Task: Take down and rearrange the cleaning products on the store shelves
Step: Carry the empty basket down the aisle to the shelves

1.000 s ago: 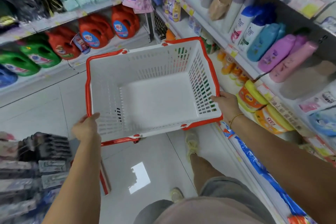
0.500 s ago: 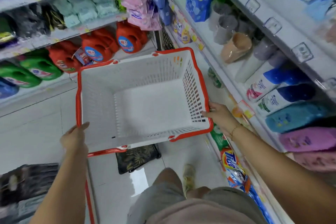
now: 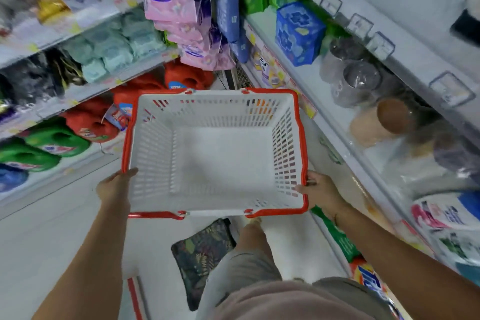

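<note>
A: Head view. The basket is held out in front with nothing in it. The left hand grips the near left corner, thumb over the rim. The right hand grips the near right corner, fingers curled on the red edge.

B: Cleaning products?

A: All shelved. Red jugs and green jugs lie on the left shelf. White bottles are on the right shelf, beside the right forearm. Nothing has been taken down, so I judge the task barely begun.

B: Surroundings, obstructions?

A: Cups and a blue pack sit higher on the right, with pink packs ahead. A dark patterned bag lies on the floor by the feet, a likely trip hazard. Both hands are occupied, so one must let go before any reach.
</note>
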Motion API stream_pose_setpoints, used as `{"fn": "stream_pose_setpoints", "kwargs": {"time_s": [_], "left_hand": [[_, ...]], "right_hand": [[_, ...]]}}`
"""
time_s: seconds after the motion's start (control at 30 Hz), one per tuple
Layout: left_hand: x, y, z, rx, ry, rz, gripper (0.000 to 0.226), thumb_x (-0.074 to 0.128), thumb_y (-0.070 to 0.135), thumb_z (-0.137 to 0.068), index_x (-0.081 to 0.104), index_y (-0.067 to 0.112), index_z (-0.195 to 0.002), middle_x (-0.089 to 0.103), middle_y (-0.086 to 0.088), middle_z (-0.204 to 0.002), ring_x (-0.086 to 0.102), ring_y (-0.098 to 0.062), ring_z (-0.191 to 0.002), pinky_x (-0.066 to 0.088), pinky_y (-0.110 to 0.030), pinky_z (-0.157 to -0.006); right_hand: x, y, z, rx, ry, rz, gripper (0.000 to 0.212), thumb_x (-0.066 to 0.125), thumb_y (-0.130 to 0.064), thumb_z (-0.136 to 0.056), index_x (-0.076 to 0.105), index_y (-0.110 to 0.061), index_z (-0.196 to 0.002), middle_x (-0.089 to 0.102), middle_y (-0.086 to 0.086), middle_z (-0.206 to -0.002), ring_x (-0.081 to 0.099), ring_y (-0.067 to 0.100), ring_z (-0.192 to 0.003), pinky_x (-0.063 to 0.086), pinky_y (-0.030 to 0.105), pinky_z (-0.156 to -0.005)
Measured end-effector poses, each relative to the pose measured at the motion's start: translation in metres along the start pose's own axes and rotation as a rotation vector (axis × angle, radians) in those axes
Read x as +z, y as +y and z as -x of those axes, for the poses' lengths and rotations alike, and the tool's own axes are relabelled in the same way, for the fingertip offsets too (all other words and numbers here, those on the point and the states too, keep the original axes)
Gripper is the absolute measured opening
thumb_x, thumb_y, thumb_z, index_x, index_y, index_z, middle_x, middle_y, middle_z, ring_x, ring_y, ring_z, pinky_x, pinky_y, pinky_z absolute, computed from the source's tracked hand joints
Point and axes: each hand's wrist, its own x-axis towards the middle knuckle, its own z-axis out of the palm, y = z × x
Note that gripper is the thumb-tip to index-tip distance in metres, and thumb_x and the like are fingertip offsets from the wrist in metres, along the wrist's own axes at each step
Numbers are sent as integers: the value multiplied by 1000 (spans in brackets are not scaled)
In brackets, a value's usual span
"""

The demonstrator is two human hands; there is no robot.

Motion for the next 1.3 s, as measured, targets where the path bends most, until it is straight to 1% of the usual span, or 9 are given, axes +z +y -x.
{"fn": "stream_pose_setpoints", "kwargs": {"time_s": [0.07,0.2,0.3,0.5,0.7,0.87,1.03,1.2,1.3], "left_hand": [[20,23,-29,23,-26,-68,17,79,16,-73,64,12,-81,61,-9,-96,59,-24,-94,47,-38,-94],[56,62,-62,77,-109,-130,38,78,16,-73,68,3,-107,64,-10,-101,57,-20,-89,49,-39,-89],[72,78,-73,96,-154,-141,29,73,11,-79,60,15,-105,60,-9,-103,56,-20,-73,49,-28,-69],[70,57,-146,92,-192,-150,64,89,25,-43,66,14,-102,71,-9,-108,68,-26,-86,55,-49,-85],[81,83,-99,248,-227,-231,50,85,20,-60,63,12,-104,66,-5,-97,61,-21,-81,55,-40,-81],[110,84,-113,255,-301,-318,23,79,15,-72,57,11,-77,56,-8,-95,54,-21,-82,49,-37,-77],[151,53,-142,300,-428,-567,53,70,31,-82,60,0,-124,60,-16,-120,58,-31,-111,46,-36,-78],[210,5,-172,279,-550,-708,35,80,38,-70,59,11,-68,60,-11,-87,55,-25,-85,46,-37,-83],[249,-32,-172,229,-736,-904,24,77,24,-77,64,4,-78,63,-10,-77,60,-27,-76,50,-36,-76]], "right_hand": [[8,-10,-24,-9,-3,45,48,67,7,-78,58,-6,-124,64,10,-118,63,25,-101,49,44,-95],[16,-23,-52,11,18,117,52,71,1,-76,58,-7,-125,65,10,-118,62,26,-105,48,43,-97],[20,-26,-51,45,31,113,47,72,-3,-77,59,-5,-122,66,10,-116,62,27,-104,48,42,-97],[37,-7,-27,65,70,102,42,72,-10,-79,59,-6,-118,65,8,-113,60,25,-103,48,34,-94],[59,26,-10,98,157,-56,35,71,-1,-77,59,-3,-111,63,8,-101,61,27,-98,50,36,-91],[85,49,-15,163,223,-164,37,71,-6,-78,51,-12,-108,58,1,-90,61,23,-89,55,38,-81],[115,81,-30,317,220,-201,54,72,-2,-75,40,-19,-116,55,7,-82,59,25,-80,55,42,-78],[153,134,-37,568,235,-289,72,75,6,-68,39,-8,-129,59,19,-109,59,37,-100,54,48,-82],[171,173,-37,698,299,-272,77,74,8,-67,39,-6,-133,59,18,-113,59,37,-101,54,47,-83]]}}
